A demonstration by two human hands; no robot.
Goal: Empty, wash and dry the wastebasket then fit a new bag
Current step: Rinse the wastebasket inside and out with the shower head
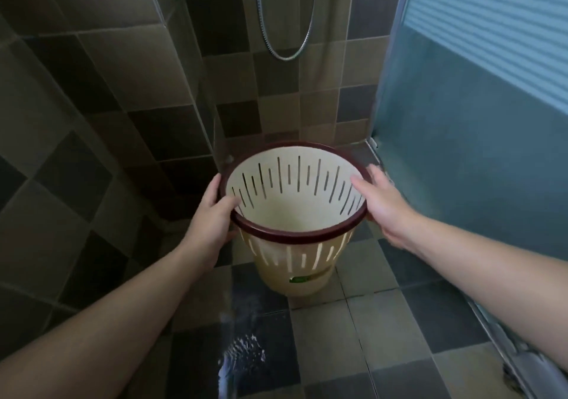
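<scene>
Both forearms are reaching to twelve o'clock: left hand (212, 211) is gripping the slotted wastebasket (292, 211) rim at nine o'clock, right hand (381, 205) at three, mouth tilting toward the camera.

From my feed I see two bare forearms coming in from the bottom corners, with no sleeves showing up to the frame edge. The left hand (212, 214) and right hand (384, 205) wear no gloves. I can make out no rings, watch or bands at the wrists, though the right fingers (373, 172) are smeared with blur, so I can't be sure of small details there. Nails on the left look short and plain.
</scene>
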